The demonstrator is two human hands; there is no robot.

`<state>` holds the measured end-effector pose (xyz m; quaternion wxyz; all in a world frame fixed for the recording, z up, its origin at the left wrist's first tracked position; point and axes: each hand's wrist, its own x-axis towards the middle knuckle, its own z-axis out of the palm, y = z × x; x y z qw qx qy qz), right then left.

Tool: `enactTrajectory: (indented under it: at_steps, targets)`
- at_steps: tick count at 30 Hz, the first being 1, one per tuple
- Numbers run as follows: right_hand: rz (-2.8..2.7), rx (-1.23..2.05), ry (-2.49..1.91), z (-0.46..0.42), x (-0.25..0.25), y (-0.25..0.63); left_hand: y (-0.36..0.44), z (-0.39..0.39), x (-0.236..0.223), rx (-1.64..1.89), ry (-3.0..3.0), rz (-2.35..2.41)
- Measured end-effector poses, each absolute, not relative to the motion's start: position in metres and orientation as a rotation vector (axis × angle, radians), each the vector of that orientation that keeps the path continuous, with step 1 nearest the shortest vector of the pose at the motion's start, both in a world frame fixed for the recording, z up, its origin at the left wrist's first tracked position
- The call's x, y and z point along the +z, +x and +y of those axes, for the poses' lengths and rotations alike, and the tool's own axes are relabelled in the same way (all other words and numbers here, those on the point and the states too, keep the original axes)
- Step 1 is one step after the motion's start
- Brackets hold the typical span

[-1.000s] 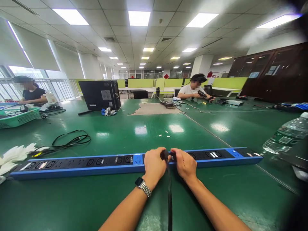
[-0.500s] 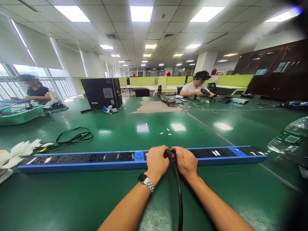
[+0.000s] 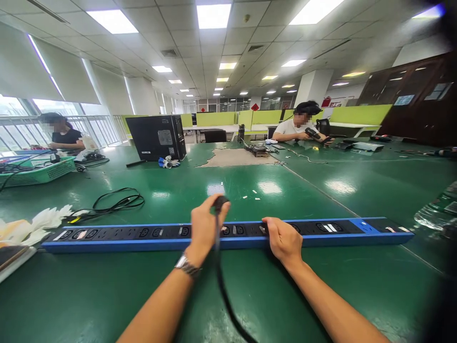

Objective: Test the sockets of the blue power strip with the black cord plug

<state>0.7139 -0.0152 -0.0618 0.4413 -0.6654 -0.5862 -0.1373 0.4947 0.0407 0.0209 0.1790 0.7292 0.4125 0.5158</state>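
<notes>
Plug (image 3: pixel 221 202) is pinched between the thumb and fingers of my left hand (image 3: pixel 203 228), raised above the blue power strip (image 3: pixel 143 245) and apart from it. From this plug a thick black cable (image 3: pixel 222 281) hangs down in front of the strip and bends toward my right side. My right hand (image 3: pixel 285 242) is curled closed over the strip, right of its middle, and holds it (the fingertips are hidden, so I cannot tell how tightly). My two hands are apart, with several sockets showing between them.

The strip lies lengthwise across the green table (image 3: pixel 171 190). Behind its left part rests a loosely coiled black cord (image 3: pixel 119 205), and near its left end is a white glove (image 3: pixel 52 220). Beyond its right end lies a clear bottle (image 3: pixel 437 209), partly cut by the dark edge of my view.
</notes>
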Motion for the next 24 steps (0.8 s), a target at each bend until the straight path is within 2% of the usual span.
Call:
enactTrajectory:
  at_steps: [5,8,16,22,24]
  targets:
    - [-1.404,-0.314,-1.700,-0.012,-0.060,0.709,0.365,0.055,-0.010,1.337,2.119,1.556]
    - [-1.396,-0.321,-1.714,-0.011,-0.060,0.707,0.331,0.058,-0.028,1.215,2.213,1.532]
    - [-1.455,-0.327,-1.662,-0.014,-0.062,0.709,0.337,0.058,-0.028,1.104,2.385,1.371]
    - [-1.419,-0.348,-1.694,-0.009,-0.061,0.707,0.366,0.048,-0.016,1.447,2.074,1.430]
    - [-1.416,-0.352,-1.696,-0.009,-0.061,0.706,0.392,0.046,-0.008,1.414,2.144,1.362]
